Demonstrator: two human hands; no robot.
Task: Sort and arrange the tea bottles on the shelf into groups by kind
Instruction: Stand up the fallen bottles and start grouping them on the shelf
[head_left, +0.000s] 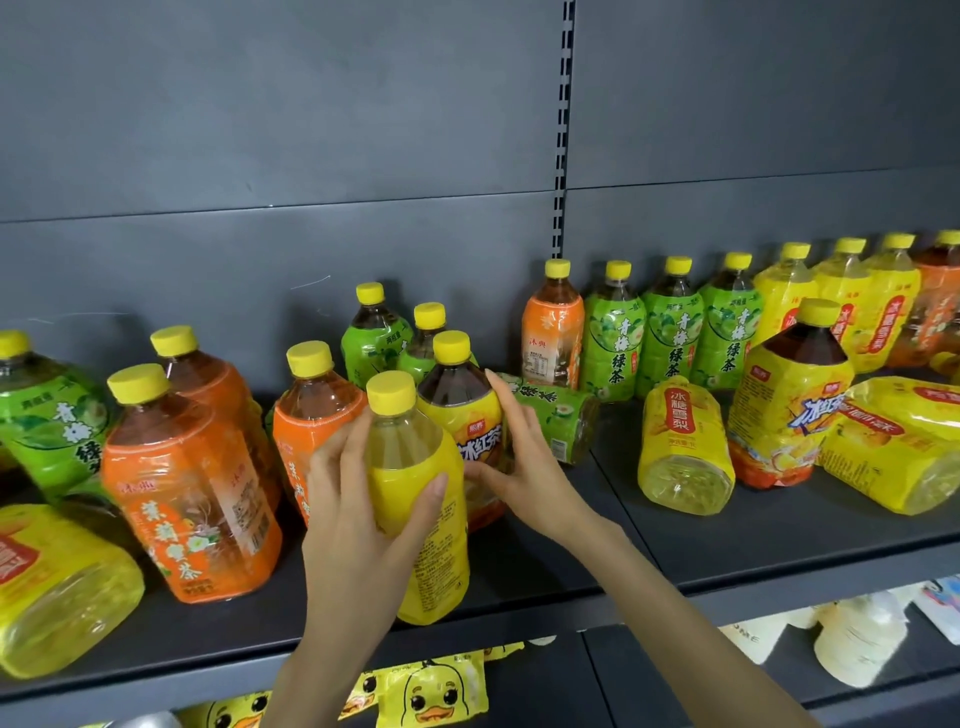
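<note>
As right grip (522, 467) holds it, 冰红茶 bottle (460, 400)

Shelf (779, 530): at front centre, a pear-drink bottle (415, 499) is held upright in the left hand (358, 493). An iced-tea bottle (462, 410), gripped by the right hand (524, 462), is set just behind it and to its right. To the left, jasmine-tea bottles (192, 483) are ranged. A toppled plum-tea bottle (558, 423) is laid right of the hands. Three upright plum-tea bottles (670, 332) are lined behind it, further right.

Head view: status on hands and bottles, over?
Left hand grips pale-yellow plastic bottle. Right hand holds dark-tea yellow-labelled bottle. Green-labelled bottle lies toppled beside it.
</note>
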